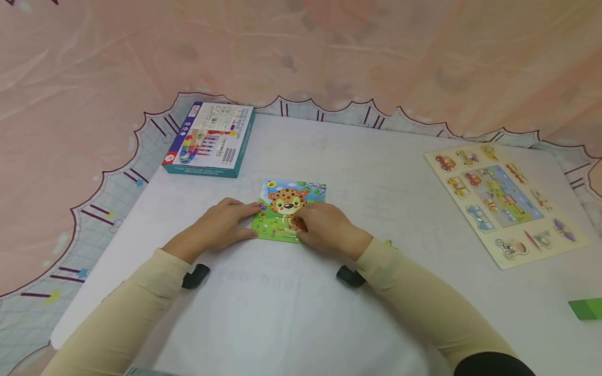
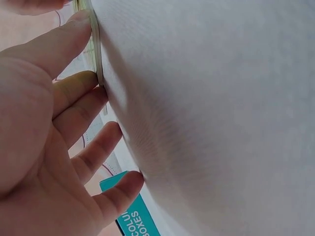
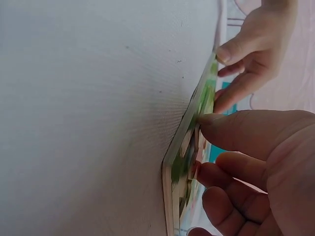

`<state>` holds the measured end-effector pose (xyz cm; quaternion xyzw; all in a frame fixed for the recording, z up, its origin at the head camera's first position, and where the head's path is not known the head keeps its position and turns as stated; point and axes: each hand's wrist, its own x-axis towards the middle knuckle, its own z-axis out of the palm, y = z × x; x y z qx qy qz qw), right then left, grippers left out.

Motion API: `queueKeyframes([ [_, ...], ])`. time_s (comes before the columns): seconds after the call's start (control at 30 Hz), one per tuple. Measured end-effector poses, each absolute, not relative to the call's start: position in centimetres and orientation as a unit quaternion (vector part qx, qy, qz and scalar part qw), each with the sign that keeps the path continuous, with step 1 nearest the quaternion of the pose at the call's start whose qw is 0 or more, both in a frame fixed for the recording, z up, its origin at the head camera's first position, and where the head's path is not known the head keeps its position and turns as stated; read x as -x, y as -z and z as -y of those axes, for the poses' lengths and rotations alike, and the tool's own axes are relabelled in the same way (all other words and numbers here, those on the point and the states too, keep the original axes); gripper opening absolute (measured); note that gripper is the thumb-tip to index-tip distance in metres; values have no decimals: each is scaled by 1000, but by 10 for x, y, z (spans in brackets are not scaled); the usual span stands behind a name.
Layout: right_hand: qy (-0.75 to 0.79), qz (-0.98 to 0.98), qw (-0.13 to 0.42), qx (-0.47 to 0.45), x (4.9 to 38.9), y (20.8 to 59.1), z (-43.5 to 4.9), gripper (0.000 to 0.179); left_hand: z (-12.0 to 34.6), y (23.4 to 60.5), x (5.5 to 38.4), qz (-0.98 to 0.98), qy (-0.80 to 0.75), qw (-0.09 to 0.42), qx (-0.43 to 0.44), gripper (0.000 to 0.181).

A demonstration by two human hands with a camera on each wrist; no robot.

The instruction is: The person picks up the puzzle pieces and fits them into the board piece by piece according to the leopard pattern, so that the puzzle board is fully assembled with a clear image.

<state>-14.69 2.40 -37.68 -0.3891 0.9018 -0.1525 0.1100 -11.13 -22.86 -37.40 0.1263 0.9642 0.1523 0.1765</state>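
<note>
A small jigsaw board [image 1: 273, 219] with a cartoon leopard picture lies flat on the white table. My left hand [image 1: 223, 224] rests at its left side; the thumb and forefinger touch the edge, and the other fingers extend onto the table in the left wrist view. Over the board's right half is my right hand [image 1: 329, 227]. Its thumb and forefinger pinch a puzzle piece [image 3: 196, 140] that sits slightly raised from the board in the right wrist view. That hand hides the board's right part from the head view.
A teal and white box [image 1: 207, 138] lies at the back left. On the right is a wooden picture puzzle [image 1: 479, 245] with vehicle pieces, and a green block [image 1: 585, 309] is at the right edge. Something small and green [image 1: 391, 244] shows beside the right sleeve.
</note>
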Motion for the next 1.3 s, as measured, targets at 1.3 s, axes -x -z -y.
queueKeyframes([
  [1.3,174,-915,139,337,147,377,-10,18,229,374,112,-964,-155,180,-121,66],
])
